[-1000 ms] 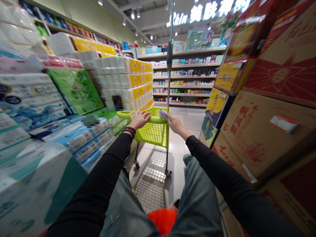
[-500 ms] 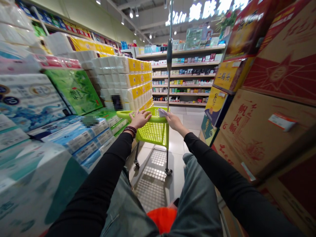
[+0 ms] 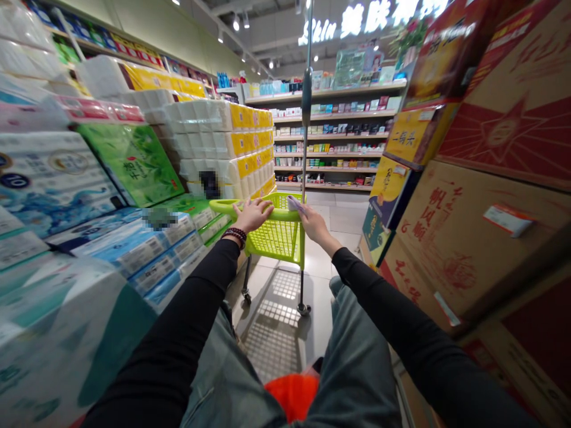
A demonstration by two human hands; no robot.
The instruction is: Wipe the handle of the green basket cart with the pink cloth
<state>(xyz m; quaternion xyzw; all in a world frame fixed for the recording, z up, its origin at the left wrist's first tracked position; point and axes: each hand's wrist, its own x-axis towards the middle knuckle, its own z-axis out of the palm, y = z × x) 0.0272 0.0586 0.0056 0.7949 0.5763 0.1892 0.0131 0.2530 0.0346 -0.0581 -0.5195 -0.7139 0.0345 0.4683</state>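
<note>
Both hands' fingers curled over the green cart [image 3: 279,241] rim, right hand [image 3: 312,223] half-hiding a pale slip [image 3: 295,204].

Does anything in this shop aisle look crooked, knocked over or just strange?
Little stands out. A white label on a brown cardboard carton at the right sits askew. The right hand presses a small pale paper against the lime-green plastic cart's rim, where the left hand also rests. Nothing looks spilled or toppled.
</note>
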